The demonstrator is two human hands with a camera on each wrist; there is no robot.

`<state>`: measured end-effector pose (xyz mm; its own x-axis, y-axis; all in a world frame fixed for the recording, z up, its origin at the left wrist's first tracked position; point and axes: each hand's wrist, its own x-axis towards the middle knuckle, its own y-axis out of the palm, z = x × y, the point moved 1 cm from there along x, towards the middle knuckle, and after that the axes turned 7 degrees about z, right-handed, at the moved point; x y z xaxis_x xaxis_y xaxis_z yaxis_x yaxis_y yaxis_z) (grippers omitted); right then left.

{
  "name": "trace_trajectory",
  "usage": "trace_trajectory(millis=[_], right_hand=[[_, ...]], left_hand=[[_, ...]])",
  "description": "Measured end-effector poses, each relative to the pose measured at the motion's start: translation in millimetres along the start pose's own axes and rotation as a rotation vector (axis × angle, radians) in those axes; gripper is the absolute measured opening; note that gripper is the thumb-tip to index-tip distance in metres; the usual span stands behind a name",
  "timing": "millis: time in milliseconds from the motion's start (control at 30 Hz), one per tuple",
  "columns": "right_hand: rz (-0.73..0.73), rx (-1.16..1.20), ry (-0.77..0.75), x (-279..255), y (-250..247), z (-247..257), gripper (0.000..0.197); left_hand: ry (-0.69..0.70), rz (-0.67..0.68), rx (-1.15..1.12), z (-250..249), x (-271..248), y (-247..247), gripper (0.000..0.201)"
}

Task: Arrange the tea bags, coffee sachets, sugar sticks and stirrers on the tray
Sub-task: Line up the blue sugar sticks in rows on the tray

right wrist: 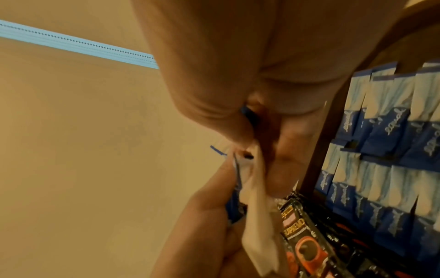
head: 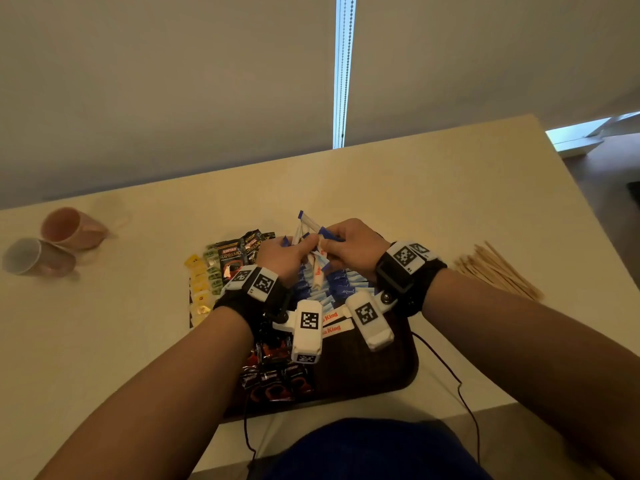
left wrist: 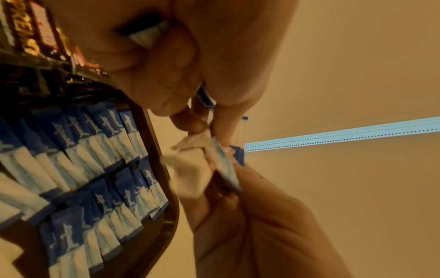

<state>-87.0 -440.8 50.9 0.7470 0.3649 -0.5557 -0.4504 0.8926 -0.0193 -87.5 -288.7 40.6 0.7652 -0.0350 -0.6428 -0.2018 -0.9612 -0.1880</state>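
**Sugar sticks being sorted over the tray**

Both hands meet above the far edge of the tray (head: 398,372), at about 12 o'clock from the person. The left hand (head: 284,258) is curled round a loose bundle of sugar sticks (head: 313,268), white and blue, which fan out above and below its fingers. The right hand (head: 353,247) pinches one blue-ended stick from that bundle; the two hands touch at the fingertips.

On the tray, rows of blue sugar sticks (left wrist: 95,169) already lie overlapped in the middle, coffee sachets (head: 277,379) sit at 7 o'clock and more at 11, and tea bags (head: 201,285) line the 9 o'clock edge. The stirrers (head: 498,271) lie in a heap on the table (head: 415,188) at 3 o'clock, off the tray. Two cups (head: 55,240) lie at 10 o'clock.

The step in hand looks like laying out the sugar. Next, the pinched stick probably needs drawing free without pulling its neighbours out, then setting into a row; the stirrers remain to be done.
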Motion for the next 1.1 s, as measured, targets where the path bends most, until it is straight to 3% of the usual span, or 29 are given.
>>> trace_trajectory(millis=[233, 367, 467, 600, 733, 900, 1000, 1100], right_hand=[[-0.024, 0.094, 0.065, 4.2, 12.6, 10.8, 0.026], [0.017, 0.125, 0.064, 0.7, 16.5, 17.1, 0.021], [0.012, 0.142, 0.058, -3.8, 14.6, 21.2, 0.014], [0.011, 0.223, 0.058, -7.8, 13.8, 22.9, 0.017], [-0.026, 0.257, 0.066, -3.4, 10.5, 18.5, 0.010], [-0.017, 0.379, 0.063, -1.3, 5.3, 15.9, 0.017], [-0.075, 0.320, 0.034, 0.9, -3.0, 12.7, 0.016], [-0.246, 0.082, 0.028, 2.9, -22.6, -0.1, 0.018]], left_hand=[[0.053, -0.065, 0.082, 0.9, 1.8, -14.7, 0.043], [0.049, -0.108, 0.114, 0.5, 3.5, -16.9, 0.024], [0.047, -0.118, 0.141, 0.3, 6.0, -17.2, 0.020], [0.067, -0.057, 0.174, -1.9, 6.3, -11.9, 0.012], [0.047, -0.005, 0.120, -5.7, 4.0, -10.2, 0.019], [0.051, 0.045, 0.124, -13.0, 1.7, -9.4, 0.018], [0.051, 0.035, 0.099, -10.7, 2.2, -9.0, 0.014], [0.021, -0.005, 0.058, -7.9, 2.3, -14.3, 0.019]])
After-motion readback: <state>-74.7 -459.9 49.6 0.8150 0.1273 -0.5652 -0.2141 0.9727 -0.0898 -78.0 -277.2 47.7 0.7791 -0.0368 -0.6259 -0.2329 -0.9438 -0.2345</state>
